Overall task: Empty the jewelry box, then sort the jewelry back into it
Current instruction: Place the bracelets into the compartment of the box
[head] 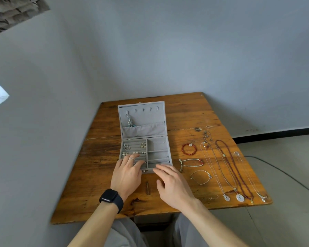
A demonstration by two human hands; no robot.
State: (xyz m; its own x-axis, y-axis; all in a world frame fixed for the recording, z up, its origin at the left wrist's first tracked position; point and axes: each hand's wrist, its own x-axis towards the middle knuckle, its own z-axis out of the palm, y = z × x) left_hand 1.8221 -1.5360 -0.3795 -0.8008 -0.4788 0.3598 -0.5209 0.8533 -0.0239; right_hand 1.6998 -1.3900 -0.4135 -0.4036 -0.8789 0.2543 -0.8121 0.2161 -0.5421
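On the wooden table (185, 113), just ahead of both hands, the grey jewelry box (157, 151) stands open with its lid (146, 113) tipped back beyond it. The left hand (128, 173) lies over the box's near left corner. Its fingers are spread and fairly straight on the padded rows and hold nothing that can be seen. It wears a pale ring (131, 159) on one finger and a black watch (111, 196) on the wrist. The right hand (173, 184) is close beside it but not touching it. Its fingers are extended and together, and their tips reach the box's near right rim; it grips nothing, though it is a little blurred. Just past the left fingertips, small earrings and rings (143, 145) sit tucked into the rows. The divided compartments beyond the right fingertips show only grey lining. Farther out from the left hand, a teal-and-silver piece (130, 121) hangs from the leftmost hook in the lid, above a fabric pocket. Between the two hands, near the wrists, a small dark stick-like item (147, 188) lies on the wood; what it is cannot be told. To the outer side of the right hand, three bracelets lie one behind another. A silver bangle (202, 170) is nearest, then a cord bracelet (201, 162), then a red bead bracelet (182, 149). Farther out on that side, a row of necklaces (240, 197) is laid out in long lines, with the pendants toward the near edge.
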